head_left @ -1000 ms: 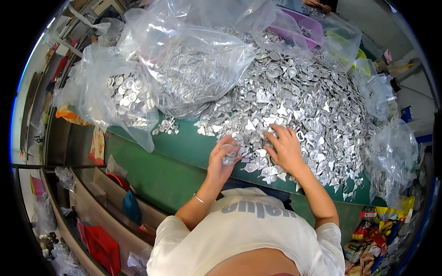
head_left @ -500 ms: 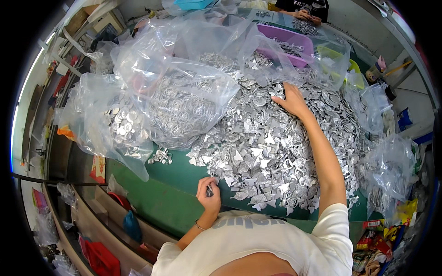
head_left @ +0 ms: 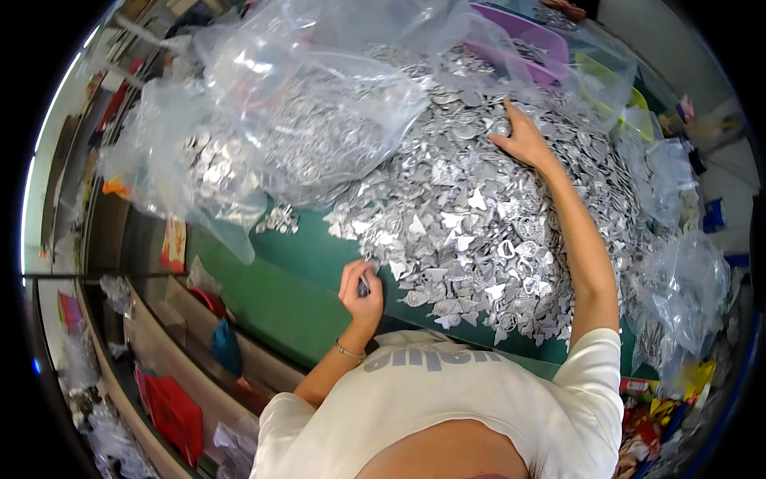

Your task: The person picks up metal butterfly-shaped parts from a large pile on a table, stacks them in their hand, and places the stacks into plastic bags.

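A broad heap of flat silver-grey metal charms [head_left: 471, 215], of mixed shapes, covers the green table [head_left: 295, 259]. On the far part of the heap rests my right hand [head_left: 527, 142], its thumb and index finger spread apart and no piece visibly held. Close to my body, by the heap's near left edge, my left hand [head_left: 361, 291] is curled closed around small grey metal pieces. Only a dark bit of them shows between the fingers. A clear plastic bag [head_left: 335, 120] filled with more metal pieces lies left of the heap.
Another clear bag [head_left: 219, 164] holds round pieces at the left, beside a small loose cluster [head_left: 278, 219]. Purple [head_left: 554, 36] and lime-green [head_left: 638, 116] bins stand at the far right. Crumpled plastic [head_left: 678, 279] lies along the right. Part of another person's hand [head_left: 568, 8] shows at the top.
The view has tipped, so the table and heap sit higher in the picture. My right hand stays on the far part of the heap, and my left hand remains closed near its edge.
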A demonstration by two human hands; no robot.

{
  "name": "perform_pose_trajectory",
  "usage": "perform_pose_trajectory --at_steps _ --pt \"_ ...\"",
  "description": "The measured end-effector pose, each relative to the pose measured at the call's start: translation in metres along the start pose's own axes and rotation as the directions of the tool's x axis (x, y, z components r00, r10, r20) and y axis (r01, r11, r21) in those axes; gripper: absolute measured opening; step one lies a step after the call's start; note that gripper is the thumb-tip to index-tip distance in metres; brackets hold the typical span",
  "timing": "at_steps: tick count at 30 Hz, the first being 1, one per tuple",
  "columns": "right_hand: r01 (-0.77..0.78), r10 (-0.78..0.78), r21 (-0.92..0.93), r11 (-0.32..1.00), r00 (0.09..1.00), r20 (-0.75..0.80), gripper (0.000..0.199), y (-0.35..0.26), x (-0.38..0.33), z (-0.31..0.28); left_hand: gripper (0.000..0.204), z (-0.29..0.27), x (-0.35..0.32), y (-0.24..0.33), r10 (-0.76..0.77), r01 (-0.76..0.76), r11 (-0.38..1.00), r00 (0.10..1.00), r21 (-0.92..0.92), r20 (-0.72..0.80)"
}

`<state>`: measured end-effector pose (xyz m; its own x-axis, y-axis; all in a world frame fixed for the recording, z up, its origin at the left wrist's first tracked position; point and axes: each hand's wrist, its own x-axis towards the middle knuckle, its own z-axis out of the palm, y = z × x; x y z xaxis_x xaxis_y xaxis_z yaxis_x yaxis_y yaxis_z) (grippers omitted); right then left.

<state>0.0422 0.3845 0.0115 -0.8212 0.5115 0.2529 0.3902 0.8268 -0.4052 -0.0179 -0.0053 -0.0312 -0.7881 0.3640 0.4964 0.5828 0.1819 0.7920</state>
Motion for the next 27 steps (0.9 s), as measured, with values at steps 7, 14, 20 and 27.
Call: perform_pose_trajectory --at_steps 7,14,20,27 --pt "0.160 -0.162 -0.028 0.987 0.985 -0.064 0.052 -0.130 -0.109 -0.026 0.018 -0.002 0.000 -0.002 -0.014 0.008 0.996 0.997 -0.091 -0.075" --pt "0.176 -0.198 0.185 0.967 0.974 0.107 0.039 -0.196 -0.210 -0.018 0.011 -0.008 0.005 -0.006 -0.063 0.038 0.976 0.992 -0.213 -0.113" --pt "0.016 0.007 0.284 0.959 0.997 -0.081 0.025 -0.207 -0.234 0.003 0.014 -0.074 0.082 0.007 -0.514 0.427 0.403 0.837 -0.809 0.186" --pt "-0.154 0.198 0.189 0.970 0.951 -0.238 0.016 -0.206 -0.244 0.010 0.016 -0.131 0.315 -0.080 -0.242 -0.017 0.840 0.883 -0.543 -0.402"
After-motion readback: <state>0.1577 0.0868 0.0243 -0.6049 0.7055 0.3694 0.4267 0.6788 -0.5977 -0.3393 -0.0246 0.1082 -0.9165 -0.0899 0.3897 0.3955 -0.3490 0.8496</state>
